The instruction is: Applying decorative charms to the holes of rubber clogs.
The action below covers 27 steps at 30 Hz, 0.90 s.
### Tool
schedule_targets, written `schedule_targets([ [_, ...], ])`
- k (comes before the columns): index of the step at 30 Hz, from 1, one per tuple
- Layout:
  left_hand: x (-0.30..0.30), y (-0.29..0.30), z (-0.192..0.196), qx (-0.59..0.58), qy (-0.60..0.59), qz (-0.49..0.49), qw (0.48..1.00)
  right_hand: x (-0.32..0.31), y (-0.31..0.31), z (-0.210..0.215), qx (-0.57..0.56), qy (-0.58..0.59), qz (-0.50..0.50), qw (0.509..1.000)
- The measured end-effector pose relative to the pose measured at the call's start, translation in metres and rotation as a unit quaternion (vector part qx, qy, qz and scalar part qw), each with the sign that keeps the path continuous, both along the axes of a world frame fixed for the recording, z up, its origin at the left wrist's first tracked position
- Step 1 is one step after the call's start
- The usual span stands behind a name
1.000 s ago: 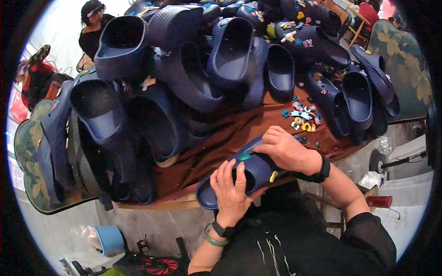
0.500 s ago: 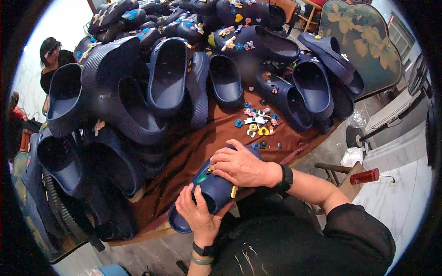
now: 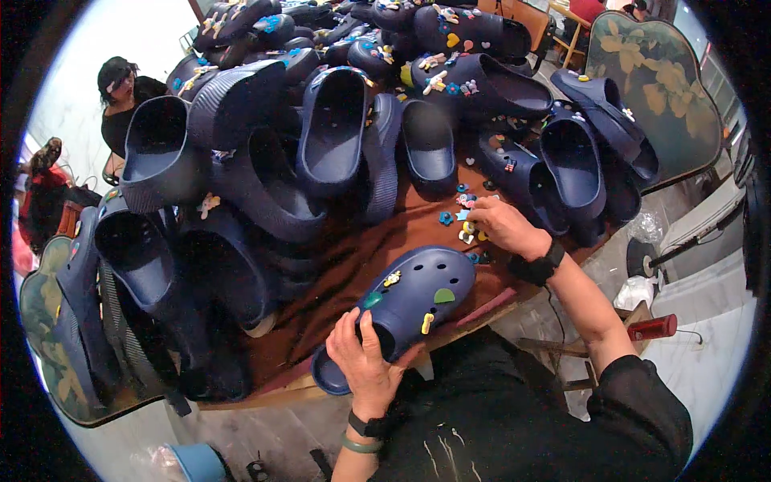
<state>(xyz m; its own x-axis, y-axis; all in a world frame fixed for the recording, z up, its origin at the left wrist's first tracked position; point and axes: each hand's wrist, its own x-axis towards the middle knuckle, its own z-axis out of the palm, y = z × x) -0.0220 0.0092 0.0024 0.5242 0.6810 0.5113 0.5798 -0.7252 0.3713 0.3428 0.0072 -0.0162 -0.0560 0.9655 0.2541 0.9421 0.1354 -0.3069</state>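
A navy clog (image 3: 426,277) with holes in its top lies at the table's front edge, toe pointing away and to the right. Several charms sit in it, among them a green half-round one (image 3: 444,296), a dark green one (image 3: 372,300) and a yellow one (image 3: 427,324). My left hand (image 3: 365,357) is closed around the clog's side by the foot opening. Beyond the toe, my right hand (image 3: 510,227) is at a small pile of loose shoe charms (image 3: 466,215), fingers drawn together and pointing down into it. Whatever lies between its fingertips is too small to make out.
Many navy clogs (image 3: 333,136) are heaped across the back and left of the brown cloth (image 3: 341,261). More clogs (image 3: 570,161) stand right of the charms. A person (image 3: 128,96) is at the far left. A red cylinder (image 3: 652,328) is at the right, a blue bucket (image 3: 201,463) below.
My right hand has left the clog's top and moved up and right to the loose charms, uncovering the toe and its charms. My left hand still holds the clog. The whole view has shifted slightly.
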Motion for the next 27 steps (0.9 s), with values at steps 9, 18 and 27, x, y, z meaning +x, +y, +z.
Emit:
schedule_targets([
  [9,-0.011,-0.005,0.008,-0.007,-0.005,0.025,1.0,-0.027,0.002,0.01,0.049,0.042,0.03,0.997],
  [18,-0.002,-0.01,0.006,-0.013,-0.036,0.004,0.999,-0.052,-0.008,0.059,0.009,0.242,-0.016,0.97],
  [27,0.001,0.006,0.004,0.006,-0.012,0.01,1.0,-0.108,0.031,0.067,-0.055,0.239,0.063,0.967],
])
